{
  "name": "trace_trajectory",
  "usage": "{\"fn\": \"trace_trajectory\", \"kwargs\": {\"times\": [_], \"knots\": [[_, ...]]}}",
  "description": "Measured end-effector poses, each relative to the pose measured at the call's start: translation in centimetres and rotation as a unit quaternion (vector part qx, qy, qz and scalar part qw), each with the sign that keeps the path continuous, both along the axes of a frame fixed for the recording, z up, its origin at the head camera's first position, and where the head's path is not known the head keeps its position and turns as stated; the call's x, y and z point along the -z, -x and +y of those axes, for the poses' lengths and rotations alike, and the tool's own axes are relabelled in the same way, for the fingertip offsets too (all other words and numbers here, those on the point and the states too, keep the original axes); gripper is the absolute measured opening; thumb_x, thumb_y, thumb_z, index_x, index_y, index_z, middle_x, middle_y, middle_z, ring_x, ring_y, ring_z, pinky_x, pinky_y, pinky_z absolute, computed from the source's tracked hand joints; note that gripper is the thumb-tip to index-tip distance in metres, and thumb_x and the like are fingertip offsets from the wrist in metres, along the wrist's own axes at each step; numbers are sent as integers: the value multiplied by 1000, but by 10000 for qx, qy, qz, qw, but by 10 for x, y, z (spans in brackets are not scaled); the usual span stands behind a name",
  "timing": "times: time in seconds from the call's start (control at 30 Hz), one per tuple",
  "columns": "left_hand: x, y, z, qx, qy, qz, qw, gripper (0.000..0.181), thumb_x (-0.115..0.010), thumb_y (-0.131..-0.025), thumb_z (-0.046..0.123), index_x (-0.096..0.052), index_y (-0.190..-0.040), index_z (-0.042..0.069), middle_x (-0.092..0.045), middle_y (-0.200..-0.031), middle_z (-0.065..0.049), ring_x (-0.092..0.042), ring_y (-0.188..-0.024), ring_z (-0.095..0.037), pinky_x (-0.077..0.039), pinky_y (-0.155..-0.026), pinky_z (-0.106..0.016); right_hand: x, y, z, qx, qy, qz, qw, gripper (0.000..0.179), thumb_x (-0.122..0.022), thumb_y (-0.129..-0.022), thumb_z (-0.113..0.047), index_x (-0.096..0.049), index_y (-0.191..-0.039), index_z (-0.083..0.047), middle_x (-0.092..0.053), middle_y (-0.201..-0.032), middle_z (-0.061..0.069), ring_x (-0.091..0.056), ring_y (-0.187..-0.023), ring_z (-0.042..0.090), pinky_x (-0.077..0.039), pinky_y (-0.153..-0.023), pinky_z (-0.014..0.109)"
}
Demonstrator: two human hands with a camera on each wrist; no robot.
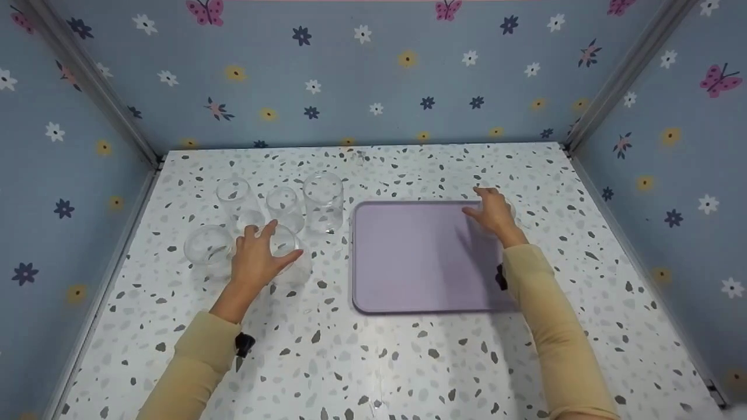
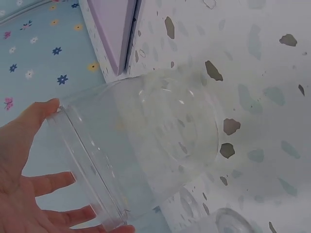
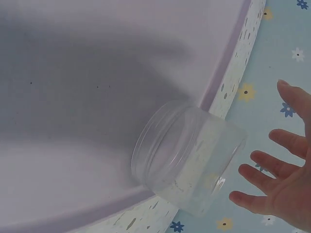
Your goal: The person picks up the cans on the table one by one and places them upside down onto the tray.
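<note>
On the left side of the table, my left hand (image 1: pixel 255 262) spans the mouth of a clear jar (image 2: pixel 136 141). The thumb touches one side of its rim and the fingers the other. That jar stands upright. My right hand (image 1: pixel 495 214) has its fingers spread beside another clear jar (image 3: pixel 189 160), a gap showing between them in the right wrist view. This jar is at the far right corner of the lilac tray (image 1: pixel 420 256), its ridged rim end toward the tray. In the head view the hand mostly hides it.
Several more clear jars stand around the left hand: a wide one (image 1: pixel 209 248) to its left, and a tall one (image 1: pixel 233 201), a small one (image 1: pixel 285 210) and a large one (image 1: pixel 324 201) farther back. Flower-patterned panels (image 1: pixel 373 76) border the speckled table (image 1: pixel 327 350) behind and at both sides.
</note>
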State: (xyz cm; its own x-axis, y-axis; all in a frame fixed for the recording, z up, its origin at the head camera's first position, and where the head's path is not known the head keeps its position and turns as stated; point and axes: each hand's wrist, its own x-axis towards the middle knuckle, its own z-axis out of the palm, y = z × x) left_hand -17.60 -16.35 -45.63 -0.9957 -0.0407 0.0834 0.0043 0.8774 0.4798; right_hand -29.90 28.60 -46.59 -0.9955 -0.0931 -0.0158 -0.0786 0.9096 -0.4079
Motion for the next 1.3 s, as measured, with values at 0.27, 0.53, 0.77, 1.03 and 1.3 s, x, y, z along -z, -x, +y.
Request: {"fn": "trace_trajectory", "kwargs": {"times": [0.27,0.53,0.77,1.03,1.3], "knots": [[4,1,11,-32,-175,313,9994,80,-64,-72,54,-40,-132,7,-36,-118,-27,-42,-96,-44,-44,-62,-55,1,-4,-9,-155,348,252,9990,58,-61,-84,-25,-39,-131,2,-35,-129,28,-34,-118,40,-28,-97,50],[10,-1,16,-92,-358,598,9975,78,-62,-72,58,-42,-132,11,-39,-116,-23,-43,-96,-41,-45,-59,-54,4,-11,-22,-325,665,508,9960,57,-62,-83,-22,-41,-129,3,-38,-126,27,-37,-115,39,-29,-96,47],[18,0,22,-110,-572,1032,9930,75,-61,-72,58,-46,-129,11,-44,-112,-21,-48,-92,-38,-45,-61,-52,5,-17,-35,-527,702,696,9937,56,-63,-83,-22,-42,-128,3,-40,-125,26,-38,-115,38,-30,-96,46],[26,0,28,-110,-872,1137,9896,75,-59,-73,59,-46,-129,11,-44,-112,-20,-48,-94,-36,-44,-69,-50,10,-23,-44,-701,902,953,9889,54,-65,-81,-21,-46,-125,3,-45,-121,24,-41,-112,35,-31,-95,42],[30,2,35,-69,-1100,1426,9836,72,-60,-74,56,-47,-128,11,-46,-108,-19,-50,-91,-34,-45,-70,-47,14,-28,-48,-890,1053,1427,9801,51,-68,-78,-18,-50,-120,6,-50,-115,24,-46,-107,36,-33,-94,42]]}}
